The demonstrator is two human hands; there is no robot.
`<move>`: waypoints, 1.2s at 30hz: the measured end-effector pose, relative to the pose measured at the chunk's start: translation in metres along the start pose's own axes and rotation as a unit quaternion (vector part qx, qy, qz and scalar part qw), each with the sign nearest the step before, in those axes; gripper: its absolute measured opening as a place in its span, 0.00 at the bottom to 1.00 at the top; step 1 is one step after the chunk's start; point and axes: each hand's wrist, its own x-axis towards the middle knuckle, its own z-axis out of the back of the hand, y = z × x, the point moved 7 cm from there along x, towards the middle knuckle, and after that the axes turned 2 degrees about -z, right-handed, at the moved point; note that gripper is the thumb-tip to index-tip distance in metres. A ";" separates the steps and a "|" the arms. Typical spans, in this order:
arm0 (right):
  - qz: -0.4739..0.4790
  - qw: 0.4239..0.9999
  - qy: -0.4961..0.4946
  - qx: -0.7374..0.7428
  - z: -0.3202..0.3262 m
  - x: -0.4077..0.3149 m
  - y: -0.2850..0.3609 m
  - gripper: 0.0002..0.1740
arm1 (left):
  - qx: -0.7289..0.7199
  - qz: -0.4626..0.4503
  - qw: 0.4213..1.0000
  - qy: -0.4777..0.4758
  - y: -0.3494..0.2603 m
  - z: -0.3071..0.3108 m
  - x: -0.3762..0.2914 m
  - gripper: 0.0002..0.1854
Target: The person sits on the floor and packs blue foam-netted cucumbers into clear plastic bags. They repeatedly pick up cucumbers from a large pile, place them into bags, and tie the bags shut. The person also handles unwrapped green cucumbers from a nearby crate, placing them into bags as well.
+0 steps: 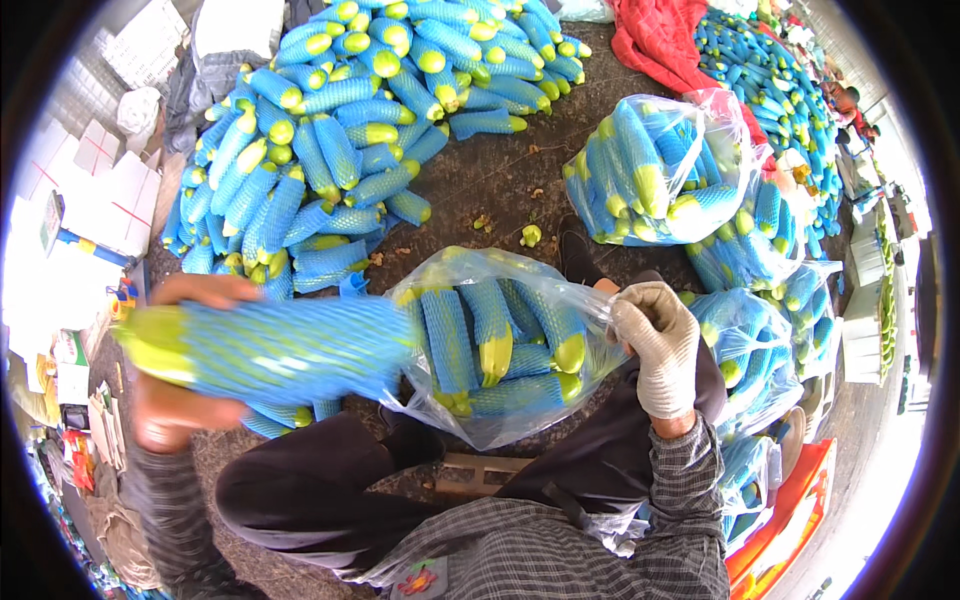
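My bare left hand [176,412] grips a long yellow-green squash [154,341] in a blue foam net sleeve [300,345]; both are blurred. The squash lies nearly level, its sleeved end beside the mouth of a clear plastic bag [487,427]. In a pale knitted glove, my right hand [664,352] pinches the gathered right edge of that bag. Several sleeved squashes [491,330] lie inside the bag, some upright and others sideways. The bag stands on the floor between my legs.
A large heap of sleeved squashes [315,157] spreads ahead and left. Filled clear bags [652,172] stand to the right, near an orange crate [787,517]. Red cloth [660,45] lies beyond. White boxes [120,195] are stacked at left. A squash scrap [531,236] lies on the floor.
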 end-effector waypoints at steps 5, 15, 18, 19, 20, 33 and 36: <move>0.003 1.000 0.010 0.022 0.018 -0.006 -0.011 0.09 | 0.119 -0.048 0.968 0.216 0.068 -0.193 0.031 0.32; -0.028 0.998 0.046 0.040 0.031 -0.008 -0.019 0.08 | 0.525 -0.235 0.797 0.185 0.298 -0.311 0.061 0.29; -0.022 0.997 0.061 0.044 0.038 -0.006 -0.016 0.09 | 0.395 -0.129 0.896 0.155 0.280 -0.301 0.069 0.29; -0.025 0.996 0.065 0.047 0.032 -0.007 -0.014 0.09 | 0.340 -0.067 0.933 0.096 0.281 -0.296 0.078 0.29; -0.030 0.996 0.071 0.050 0.026 -0.010 -0.013 0.09 | 0.282 -0.002 0.959 0.034 0.286 -0.293 0.088 0.30; -0.152 0.977 0.146 0.038 -0.009 -0.034 -0.018 0.14 | 0.398 -0.028 0.917 0.005 0.393 -0.278 0.136 0.34; -0.046 0.989 0.130 -0.059 -0.022 -0.031 0.000 0.12 | 0.500 -0.029 0.864 -0.046 0.381 -0.290 0.135 0.34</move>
